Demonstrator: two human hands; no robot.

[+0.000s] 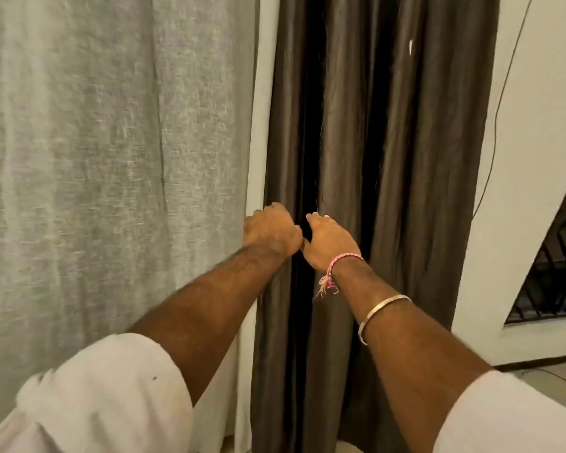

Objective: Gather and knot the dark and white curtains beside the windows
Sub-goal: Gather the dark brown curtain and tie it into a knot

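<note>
A dark brown curtain hangs in long folds in the middle of the view. To its left hangs a white, loosely woven curtain. My left hand curls its fingers round the left edge of the dark curtain, where it meets the white one. My right hand reaches into a deep fold of the dark curtain just beside the left hand; its fingertips are hidden in the fold. A pink thread band and a metal bangle sit on my right wrist.
A white wall stands right of the dark curtain, with a thin cable running down it. A window with a dark metal grille opens at the far right. A strip of floor shows below it.
</note>
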